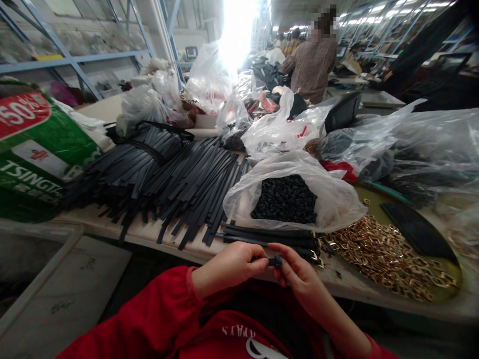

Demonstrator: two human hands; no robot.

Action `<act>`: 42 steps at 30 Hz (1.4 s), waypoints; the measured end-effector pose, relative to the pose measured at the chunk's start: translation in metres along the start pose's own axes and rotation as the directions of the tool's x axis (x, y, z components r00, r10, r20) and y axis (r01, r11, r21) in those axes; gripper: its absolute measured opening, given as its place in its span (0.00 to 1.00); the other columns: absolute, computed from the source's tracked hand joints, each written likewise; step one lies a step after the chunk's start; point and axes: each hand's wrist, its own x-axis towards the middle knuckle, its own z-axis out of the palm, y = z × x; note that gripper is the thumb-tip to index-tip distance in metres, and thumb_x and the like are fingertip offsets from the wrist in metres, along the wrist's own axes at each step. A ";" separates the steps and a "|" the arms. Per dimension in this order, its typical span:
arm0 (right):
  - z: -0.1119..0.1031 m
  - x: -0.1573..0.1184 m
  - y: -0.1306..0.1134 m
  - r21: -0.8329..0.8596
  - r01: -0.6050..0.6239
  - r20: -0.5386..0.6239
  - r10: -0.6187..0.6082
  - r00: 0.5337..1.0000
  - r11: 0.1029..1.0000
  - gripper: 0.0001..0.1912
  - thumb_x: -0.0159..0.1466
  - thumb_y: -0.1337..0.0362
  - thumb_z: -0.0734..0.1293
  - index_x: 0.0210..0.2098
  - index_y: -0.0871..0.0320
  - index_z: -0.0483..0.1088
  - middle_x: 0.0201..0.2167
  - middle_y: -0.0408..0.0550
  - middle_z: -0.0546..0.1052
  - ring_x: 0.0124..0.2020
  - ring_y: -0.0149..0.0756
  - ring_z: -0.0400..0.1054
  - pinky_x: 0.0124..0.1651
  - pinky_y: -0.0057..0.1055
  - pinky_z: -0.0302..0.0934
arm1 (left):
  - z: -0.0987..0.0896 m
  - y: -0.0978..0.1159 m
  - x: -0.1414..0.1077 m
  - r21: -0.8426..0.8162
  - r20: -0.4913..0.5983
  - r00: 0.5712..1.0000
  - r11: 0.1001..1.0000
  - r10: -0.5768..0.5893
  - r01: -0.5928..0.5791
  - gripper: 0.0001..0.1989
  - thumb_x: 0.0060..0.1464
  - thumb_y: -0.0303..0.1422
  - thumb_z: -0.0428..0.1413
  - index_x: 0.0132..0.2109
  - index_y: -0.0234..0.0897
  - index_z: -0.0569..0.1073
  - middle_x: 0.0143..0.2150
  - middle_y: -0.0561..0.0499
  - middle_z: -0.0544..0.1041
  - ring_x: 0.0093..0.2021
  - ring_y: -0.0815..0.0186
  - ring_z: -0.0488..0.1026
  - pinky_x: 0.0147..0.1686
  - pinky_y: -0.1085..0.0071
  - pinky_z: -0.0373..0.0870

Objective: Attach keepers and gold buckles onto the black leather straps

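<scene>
Grip, left hand (239, 262): thumb and fingers together, pinching a dark strap (272, 262). Grip, right hand (297, 269): thumb and fingertips closed on a small dark loop (278, 261) around that strap.

Strap: held between the two hands, its short visible length bridging the gap between left and right fingertips; remainder hidden by the fingers. Loop: at the right fingertips, just beside the left thumb. Position: near edge of the bench (149, 232), in front of the wearer's red top (149, 314).

Buckled straps (269, 234): several, black, laid crosswise on the bench just beyond both hands; gold buckles at their right ends.

Loose straps (194, 184): large heap, black, beyond the left hand and to its left.

Clear bag (337, 204): open, beyond the buckled straps; contents, many small black pieces (284, 199).

Tray (454, 284): yellow-green, rounded, right of the right hand; contents, loose gold buckles (389, 259) and one flat black slab (419, 229).

Green sack (33, 164): far left, printed.

Co-worker (312, 65): one, brown top, standing well apart, back turned.
</scene>
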 end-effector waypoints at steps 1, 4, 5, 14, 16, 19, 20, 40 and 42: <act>0.001 0.000 0.001 0.040 -0.029 -0.001 0.029 1.000 0.999 0.19 0.58 0.49 0.59 0.41 0.57 0.62 0.17 0.38 0.66 0.17 0.26 0.57 0.22 0.25 0.51 | 0.000 0.000 -0.001 -0.003 0.015 1.000 1.000 -0.003 0.003 0.13 0.52 0.34 0.45 0.29 0.34 0.72 0.22 0.57 0.67 0.23 0.73 0.60 0.22 0.78 0.51; 0.006 0.001 0.002 0.111 -0.072 -0.036 0.076 0.996 0.991 0.19 0.57 0.46 0.59 0.32 0.56 0.60 0.14 0.36 0.64 0.15 0.25 0.54 0.19 0.24 0.48 | 0.005 -0.001 -0.001 -0.018 0.012 1.000 1.000 -0.024 0.024 0.13 0.52 0.34 0.45 0.28 0.34 0.71 0.22 0.57 0.67 0.23 0.73 0.61 0.21 0.78 0.51; 0.007 0.000 0.002 0.108 -0.054 -0.068 0.061 0.996 0.993 0.19 0.57 0.45 0.59 0.31 0.56 0.60 0.15 0.37 0.65 0.15 0.25 0.55 0.20 0.24 0.49 | 0.007 -0.001 -0.001 -0.022 -0.014 0.999 0.999 -0.035 0.035 0.13 0.52 0.33 0.45 0.28 0.34 0.72 0.23 0.57 0.68 0.23 0.73 0.61 0.22 0.78 0.52; 0.006 -0.004 0.006 0.184 -0.007 -0.124 0.030 0.992 0.983 0.19 0.53 0.48 0.65 0.32 0.57 0.62 0.16 0.36 0.64 0.17 0.25 0.55 0.20 0.23 0.49 | 0.022 0.004 0.000 -0.085 -0.153 0.987 0.996 -0.048 0.035 0.14 0.55 0.36 0.45 0.30 0.34 0.72 0.25 0.55 0.70 0.26 0.72 0.63 0.25 0.78 0.55; 0.006 -0.004 0.008 0.261 -0.062 -0.067 0.082 0.994 0.963 0.18 0.54 0.49 0.65 0.31 0.57 0.61 0.14 0.34 0.62 0.16 0.23 0.53 0.19 0.22 0.45 | 0.025 0.004 0.000 -0.091 -0.163 0.985 0.995 -0.056 0.041 0.14 0.55 0.37 0.46 0.30 0.34 0.71 0.24 0.55 0.69 0.26 0.72 0.63 0.25 0.78 0.54; 0.006 -0.004 0.010 0.354 -0.099 -0.027 0.116 0.993 0.930 0.16 0.54 0.51 0.65 0.31 0.57 0.62 0.13 0.33 0.61 0.15 0.22 0.50 0.19 0.22 0.42 | 0.028 0.004 -0.001 -0.117 -0.175 0.983 0.993 -0.052 0.032 0.14 0.56 0.37 0.45 0.29 0.34 0.70 0.24 0.55 0.69 0.26 0.71 0.63 0.25 0.77 0.55; 0.006 -0.004 0.010 0.378 -0.094 -0.037 0.117 0.992 0.921 0.16 0.54 0.51 0.66 0.31 0.57 0.62 0.13 0.33 0.61 0.15 0.22 0.50 0.19 0.22 0.42 | 0.028 0.005 -0.002 -0.137 -0.174 0.984 0.990 -0.049 0.025 0.14 0.56 0.37 0.45 0.31 0.34 0.70 0.26 0.55 0.69 0.27 0.71 0.64 0.26 0.77 0.56; 0.012 -0.009 0.005 0.586 -0.121 -0.014 0.159 0.987 0.801 0.17 0.55 0.50 0.65 0.35 0.57 0.65 0.15 0.36 0.65 0.17 0.22 0.54 0.21 0.21 0.48 | 0.020 -0.001 0.003 -0.214 -0.231 0.965 0.974 -0.129 0.079 0.07 0.50 0.33 0.50 0.37 0.36 0.65 0.32 0.53 0.72 0.32 0.69 0.68 0.30 0.76 0.61; 0.013 -0.006 0.008 0.588 -0.188 0.055 0.194 0.980 0.786 0.18 0.53 0.52 0.67 0.37 0.56 0.64 0.15 0.35 0.64 0.16 0.21 0.53 0.21 0.20 0.46 | 0.019 0.000 0.002 -0.159 -0.220 0.966 0.982 -0.139 0.105 0.07 0.50 0.35 0.50 0.36 0.36 0.66 0.30 0.54 0.71 0.30 0.69 0.67 0.28 0.76 0.60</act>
